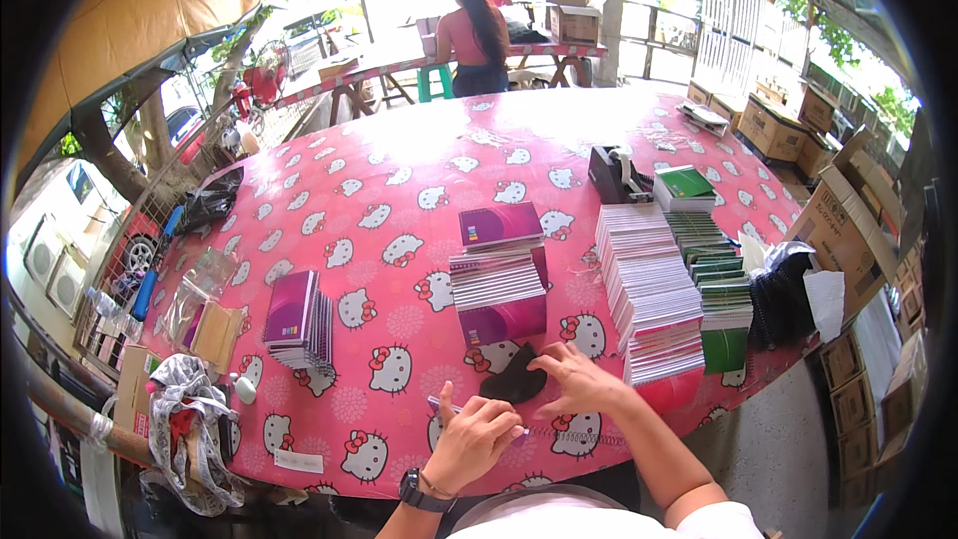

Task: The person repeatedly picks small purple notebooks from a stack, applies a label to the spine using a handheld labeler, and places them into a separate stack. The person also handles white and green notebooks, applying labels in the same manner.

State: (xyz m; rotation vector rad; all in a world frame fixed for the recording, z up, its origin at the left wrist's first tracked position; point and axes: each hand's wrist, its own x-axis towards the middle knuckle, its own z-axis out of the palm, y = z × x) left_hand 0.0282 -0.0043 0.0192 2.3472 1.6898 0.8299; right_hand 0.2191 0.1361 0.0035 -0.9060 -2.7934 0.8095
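Note:
My left hand (473, 439) is closed around a thin purple-edged notebook (435, 403), seen nearly edge-on and mostly hidden by the fingers. A spiral binding coil (584, 436) stretches from beside that hand to the right, under my right forearm. With fingers bent and apart, my right hand (577, 379) reaches over a black cloth (514, 377), fingertips at its right edge. Just beyond stands a stack of purple notebooks (502, 314). A smaller coil-bound purple pile (295, 324) sits to the left.
On the right are tall stacks of white-edged notebooks (649, 289), green notebooks (723, 289), a black tape dispenser (611, 175) and black coils (780, 304). A plastic bag (190, 419) and white mouse (243, 389) lie left. Cardboard boxes (843, 230) flank the table; two people work beyond.

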